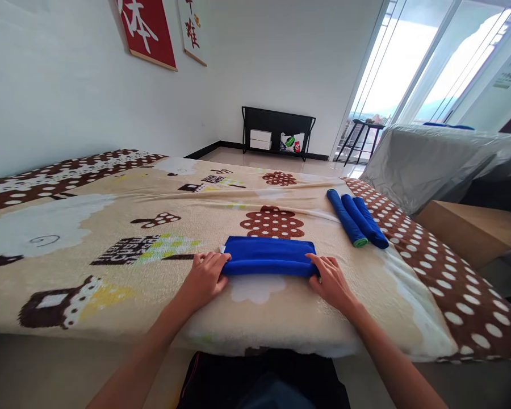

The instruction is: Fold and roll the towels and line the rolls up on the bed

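A blue towel (269,254) lies on the patterned blanket (123,227) near the bed's front edge, its near side rolled into a thick tube. My left hand (204,275) grips the roll's left end, fingers curled over it. My right hand (330,278) presses on the right end, fingers bent around the roll. Three rolled blue towels (357,218) lie side by side farther back on the right.
The bed's front edge runs just below my hands. A grey covered piece of furniture (430,159) and a wooden box (472,227) stand to the right. A black shelf (277,133) stands at the far wall beside glass doors.
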